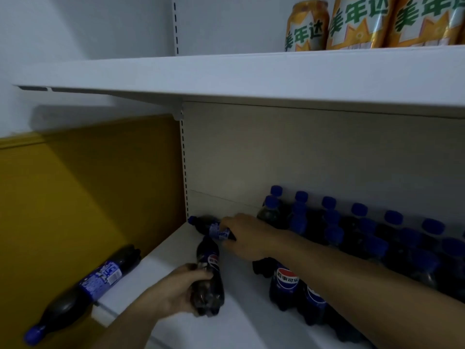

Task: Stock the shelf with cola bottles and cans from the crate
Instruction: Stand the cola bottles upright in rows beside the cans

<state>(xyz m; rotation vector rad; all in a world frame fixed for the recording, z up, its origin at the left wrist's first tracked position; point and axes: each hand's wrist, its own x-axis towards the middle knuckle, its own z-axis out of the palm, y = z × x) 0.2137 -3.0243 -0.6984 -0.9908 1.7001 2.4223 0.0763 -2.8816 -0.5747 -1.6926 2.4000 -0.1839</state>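
A white store shelf [173, 250] stands against a yellow wall [88, 192]. The left hand [176, 290] grips a cola bottle [208, 275] by its base. Just beyond it, the right hand [244, 235] clasps a second bottle [214, 229] lying sideways. Upright cola bottles [352, 230] stand in rows behind the right forearm. A third bottle [85, 288] lies left of the left hand. Orange cans [352, 23] sit on the shelf above.

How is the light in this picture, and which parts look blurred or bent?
Head view: the upper white shelf and orange cans are brightly lit; the lower shelf with the dark blue-capped cola bottles lies in dim shadow; the left hand and the bottle at the shelf's left edge are soft with blur; wide-angle bending tilts the shelf edges.
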